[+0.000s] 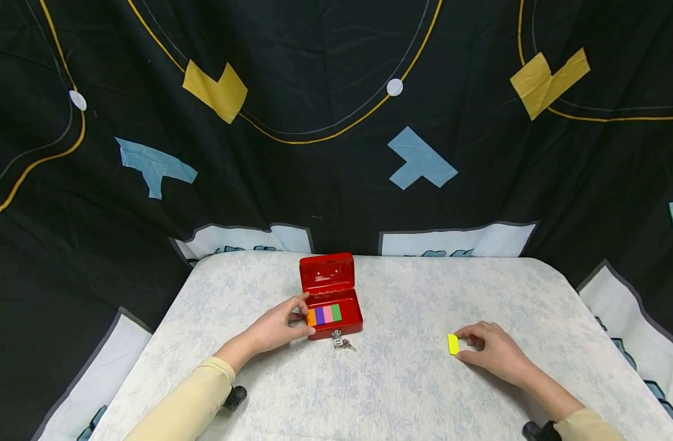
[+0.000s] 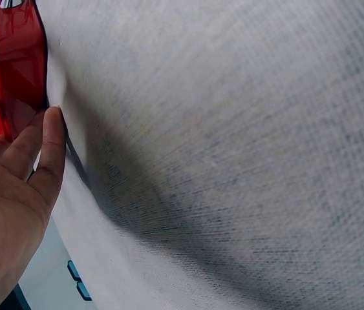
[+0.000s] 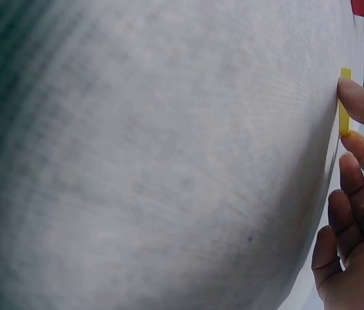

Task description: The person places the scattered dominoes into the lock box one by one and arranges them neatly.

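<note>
A small red metal cash box (image 1: 349, 326) stands on the table with its lid (image 1: 327, 272) raised. In it lie several flat coloured blocks side by side: orange (image 1: 311, 316), purple (image 1: 319, 315), pink (image 1: 327, 314) and green (image 1: 336, 312). A lock (image 1: 337, 338) with keys (image 1: 345, 345) hangs at its front. My left hand (image 1: 281, 321) holds the box's left side, thumb near the front corner and index finger by the back rim. Off to the right, my right hand (image 1: 493, 352) pinches a thin yellow block (image 1: 453, 344) by its edges, thumb against fingertip, close to the tabletop.
The table (image 1: 402, 392) wears a pale mottled cloth. Behind it hangs a black curtain (image 1: 336, 190) with yellow and blue patches. Dark wrist devices sit under the left forearm (image 1: 235, 398) and the right forearm (image 1: 540, 430).
</note>
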### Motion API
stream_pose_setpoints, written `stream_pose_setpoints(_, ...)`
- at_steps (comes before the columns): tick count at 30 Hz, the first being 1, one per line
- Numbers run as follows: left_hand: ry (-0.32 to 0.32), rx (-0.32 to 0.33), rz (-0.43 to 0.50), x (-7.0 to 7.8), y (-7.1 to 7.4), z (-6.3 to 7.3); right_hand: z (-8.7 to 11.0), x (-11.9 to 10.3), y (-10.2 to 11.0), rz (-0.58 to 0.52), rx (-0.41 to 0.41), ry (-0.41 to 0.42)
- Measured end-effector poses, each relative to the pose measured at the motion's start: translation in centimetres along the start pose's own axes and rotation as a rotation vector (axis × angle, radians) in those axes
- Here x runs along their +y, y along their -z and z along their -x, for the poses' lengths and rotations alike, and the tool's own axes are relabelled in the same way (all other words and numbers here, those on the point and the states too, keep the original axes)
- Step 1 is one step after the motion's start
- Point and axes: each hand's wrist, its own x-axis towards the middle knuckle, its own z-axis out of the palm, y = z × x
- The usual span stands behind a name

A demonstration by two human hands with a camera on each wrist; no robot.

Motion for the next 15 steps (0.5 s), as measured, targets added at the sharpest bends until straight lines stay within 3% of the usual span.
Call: stream_pose_setpoints(15, -0.022, -0.007, 0.006, 0.00, 0.11, 0.04, -0.61, -0.59, 0.63, -0.014, 0.019, 0.042)
